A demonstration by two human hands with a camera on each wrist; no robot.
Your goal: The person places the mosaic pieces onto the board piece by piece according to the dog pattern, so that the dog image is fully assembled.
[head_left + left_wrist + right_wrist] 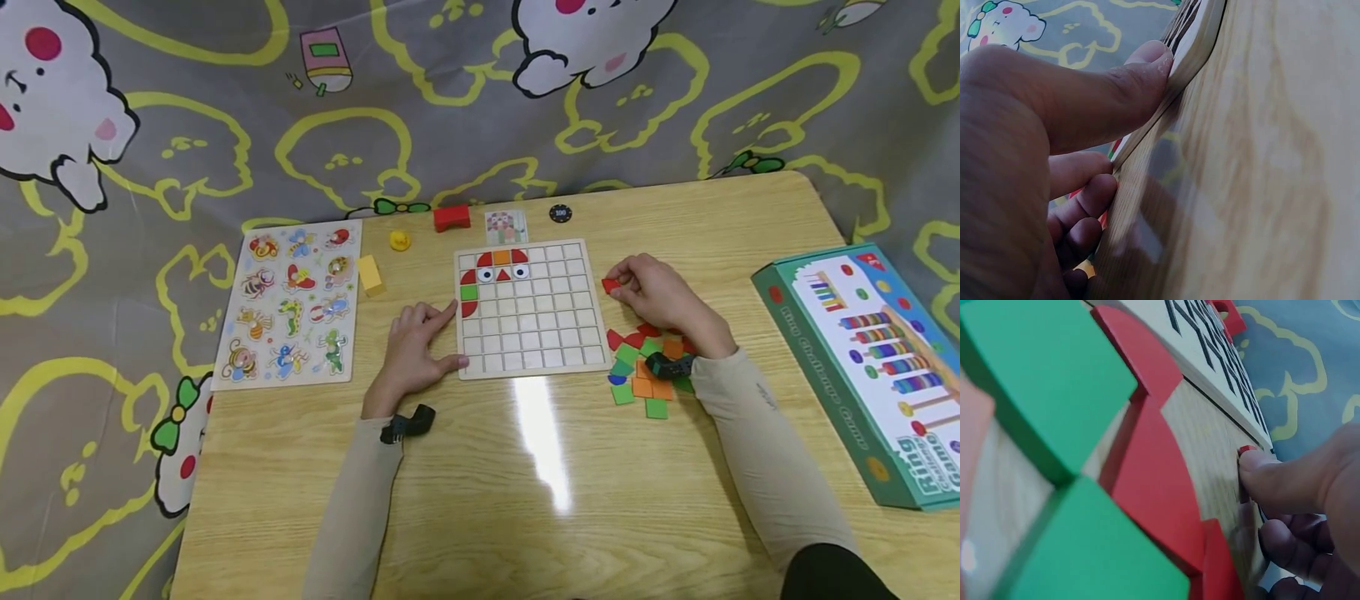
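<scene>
A wooden grid board (pixel 533 318) lies mid-table with tiles in its upper left: several red curved pieces, orange and green squares, a red triangle and two eye tiles. My left hand (pixel 411 350) touches the board's left edge, thumb at the lower corner and index finger higher up. In the left wrist view, the thumb (pixel 1138 87) presses on the board's rim. Right of the board, my right hand (pixel 651 290) pinches a small red tile (pixel 610 286) between thumb and fingers. The tile's full shape is hidden. Loose red, green, orange and blue tiles (pixel 642 387) lie below that hand.
At left lies an insect puzzle board (pixel 285 304), with a yellow block (pixel 371 276) beside it. Behind the grid are a yellow duck (pixel 400 241), red block (pixel 452 218), picture card (pixel 506 227) and black chip (pixel 560 213). A game box (pixel 862 375) sits right.
</scene>
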